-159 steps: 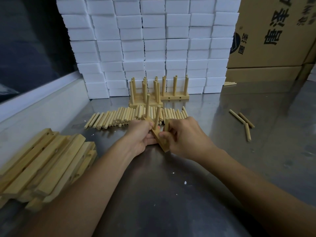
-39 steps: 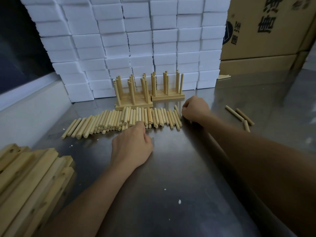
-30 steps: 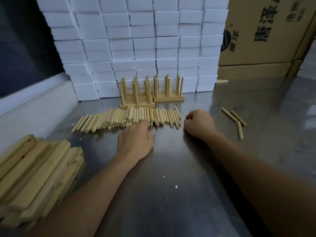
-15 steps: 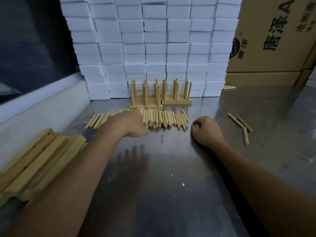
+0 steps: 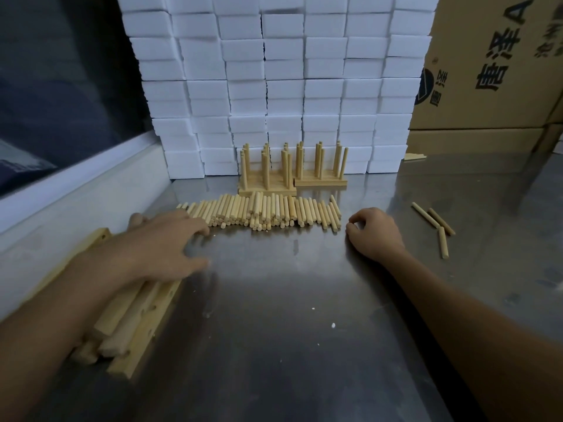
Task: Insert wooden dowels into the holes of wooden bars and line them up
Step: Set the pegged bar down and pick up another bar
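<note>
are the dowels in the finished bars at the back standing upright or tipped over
Upright. The dowels rise vertically from the finished bars in front of the white blocks; none lean visibly.

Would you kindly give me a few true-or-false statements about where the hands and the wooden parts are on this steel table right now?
1. The left hand reaches over the pile of drilled wooden bars at the table's left edge. True.
2. The right hand holds a dowel upright. False: it rests on the steel table with loosely curled fingers and holds nothing.
3. The finished bars with upright dowels stand behind the row of loose wooden dowels. True.
4. The three stray dowels lie left of the left hand. False: they lie beyond the right hand, on the right.
</note>
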Demonstrator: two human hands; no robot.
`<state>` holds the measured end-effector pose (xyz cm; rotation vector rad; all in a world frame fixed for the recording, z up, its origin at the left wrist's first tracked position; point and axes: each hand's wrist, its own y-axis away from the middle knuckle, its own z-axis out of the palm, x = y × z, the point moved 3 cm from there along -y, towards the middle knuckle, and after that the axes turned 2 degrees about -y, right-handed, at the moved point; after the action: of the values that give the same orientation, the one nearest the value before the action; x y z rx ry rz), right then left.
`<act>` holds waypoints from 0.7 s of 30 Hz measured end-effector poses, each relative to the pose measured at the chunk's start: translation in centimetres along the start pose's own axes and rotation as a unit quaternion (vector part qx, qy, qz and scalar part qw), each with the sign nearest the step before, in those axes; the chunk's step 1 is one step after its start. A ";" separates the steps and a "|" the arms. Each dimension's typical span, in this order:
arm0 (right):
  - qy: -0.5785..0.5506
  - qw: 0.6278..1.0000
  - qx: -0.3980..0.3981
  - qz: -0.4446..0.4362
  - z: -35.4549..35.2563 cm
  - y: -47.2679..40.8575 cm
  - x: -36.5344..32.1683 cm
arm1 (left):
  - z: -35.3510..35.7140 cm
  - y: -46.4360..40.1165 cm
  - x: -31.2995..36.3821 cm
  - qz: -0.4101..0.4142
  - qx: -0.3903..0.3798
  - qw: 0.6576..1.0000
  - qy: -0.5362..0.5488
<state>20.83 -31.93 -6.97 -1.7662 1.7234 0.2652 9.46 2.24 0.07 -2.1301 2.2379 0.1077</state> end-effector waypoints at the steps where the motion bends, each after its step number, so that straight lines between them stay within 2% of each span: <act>1: 0.000 1.000 0.000 0.000 0.0 0.0 0.0 | 0.2 0.6 -0.6 -0.002 0.013 1.000 -0.007; 4: -0.002 1.000 -0.001 0.001 0.0 0.1 -0.1 | 1.6 2.5 -1.8 -0.033 0.020 0.998 -0.042; 7: -0.002 1.000 -0.006 0.002 -0.1 0.1 -0.2 | 3.2 3.3 -2.1 -0.059 0.011 0.998 0.000; 11: -0.001 1.000 -0.008 -0.002 -0.2 0.3 -0.2 | 3.5 2.4 -2.0 -0.055 0.028 0.997 0.047; 17: -0.004 1.000 -0.009 0.000 -0.2 0.3 -0.3 | 3.7 0.6 -0.4 -0.078 0.079 0.992 0.056; 21: -0.006 1.000 -0.006 0.001 -0.2 0.3 -0.4 | 3.7 -0.7 2.3 -0.051 0.098 0.991 0.081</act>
<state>20.43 -31.74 -6.68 -1.7679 1.7198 0.2872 10.01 0.24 -3.81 -2.2106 2.1126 -0.2883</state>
